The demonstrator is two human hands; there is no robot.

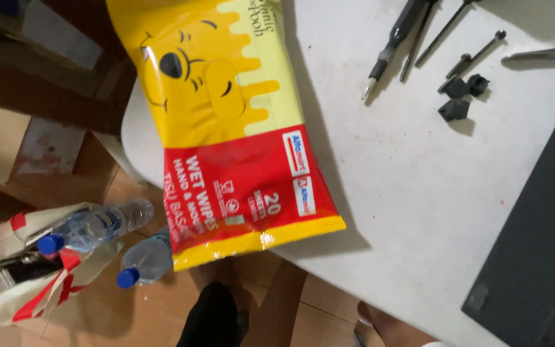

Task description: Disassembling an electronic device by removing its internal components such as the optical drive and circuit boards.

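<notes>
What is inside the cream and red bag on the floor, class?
A clear plastic bottle with a blue cap sticks out of the bag, and something dark sits beside it. The bag's cloth covers whatever lies deeper inside.

A home work corner: screwdriver (394, 40) and screws (476, 51) on white table (406, 193).
</notes>
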